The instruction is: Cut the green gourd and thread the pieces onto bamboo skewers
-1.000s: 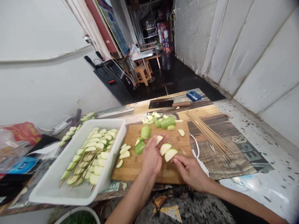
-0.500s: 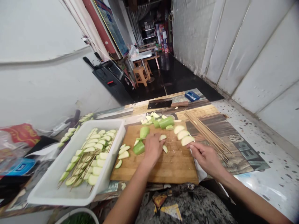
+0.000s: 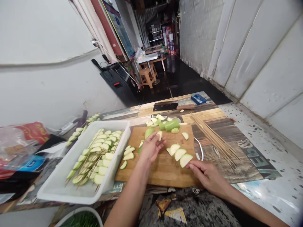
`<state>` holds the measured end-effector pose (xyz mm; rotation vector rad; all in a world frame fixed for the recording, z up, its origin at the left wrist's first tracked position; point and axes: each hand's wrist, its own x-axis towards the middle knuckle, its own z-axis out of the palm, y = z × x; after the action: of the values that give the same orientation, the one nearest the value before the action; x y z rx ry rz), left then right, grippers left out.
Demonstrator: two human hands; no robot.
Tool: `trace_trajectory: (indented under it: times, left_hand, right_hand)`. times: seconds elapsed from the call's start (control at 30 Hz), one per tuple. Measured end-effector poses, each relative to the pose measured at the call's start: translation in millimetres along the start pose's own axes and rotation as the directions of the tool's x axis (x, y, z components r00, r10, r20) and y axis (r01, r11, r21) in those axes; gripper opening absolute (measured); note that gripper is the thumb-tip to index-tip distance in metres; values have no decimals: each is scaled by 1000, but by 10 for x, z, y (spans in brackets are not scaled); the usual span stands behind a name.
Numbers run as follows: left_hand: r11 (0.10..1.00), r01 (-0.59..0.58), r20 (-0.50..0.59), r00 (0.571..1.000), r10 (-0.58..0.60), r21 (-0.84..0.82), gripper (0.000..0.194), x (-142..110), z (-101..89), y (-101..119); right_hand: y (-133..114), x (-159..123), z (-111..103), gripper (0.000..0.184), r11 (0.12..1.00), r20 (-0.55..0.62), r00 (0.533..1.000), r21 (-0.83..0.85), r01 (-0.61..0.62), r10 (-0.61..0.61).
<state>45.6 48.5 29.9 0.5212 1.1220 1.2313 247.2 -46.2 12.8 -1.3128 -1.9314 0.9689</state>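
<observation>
My left hand is raised above the wooden cutting board, pinching a pale zucchini slice between thumb and fingers. At the board's right side, my right hand grips the near end of a skewer whose stick is mostly hidden. Several half-round zucchini slices with green rims are threaded on it in a row. One loose slice lies near the board's right edge. Green zucchini chunks sit along the far edge, and more loose slices lie at the left.
A white plastic tub left of the board holds several filled skewers. Bare bamboo skewers lie to the right. A cleaver and a blue box rest at the back. Plastic packaging is at far left.
My left hand has risen from the board with a slice pinched in it. My right hand has drawn the loaded skewer lower and nearer to me. The view has shifted slightly.
</observation>
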Motion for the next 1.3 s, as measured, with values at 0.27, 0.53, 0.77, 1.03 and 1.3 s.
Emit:
trace_trajectory:
  times: [0.27, 0.53, 0.77, 1.03, 1.3]
  left_hand:
    - [998, 17, 23, 1000, -16, -54, 14, -45, -31, 87]
    - [994, 69, 60, 996, -64, -84, 12, -22, -109, 44]
    - [991, 83, 51, 996, -78, -107, 10, -59, -71, 62]
    - [994, 59, -24, 998, -62, -87, 4, -62, -56, 78]
    - [991, 99, -27, 994, -102, -89, 6, -52, -73, 80]
  right_hand:
    - [-34, 25, 23, 29, 1000, 12, 1000, -9, 16, -16]
    - [-32, 21, 33, 29, 1000, 17, 1000, -14, 18, -18]
    - [-26, 36, 33, 29, 1000, 23, 1000, 3, 17, -17]
    - [-19, 55, 38, 29, 1000, 56, 998, -6, -2, 2]
    - [-16, 59, 43, 29, 1000, 61, 998, -4, 2, -1]
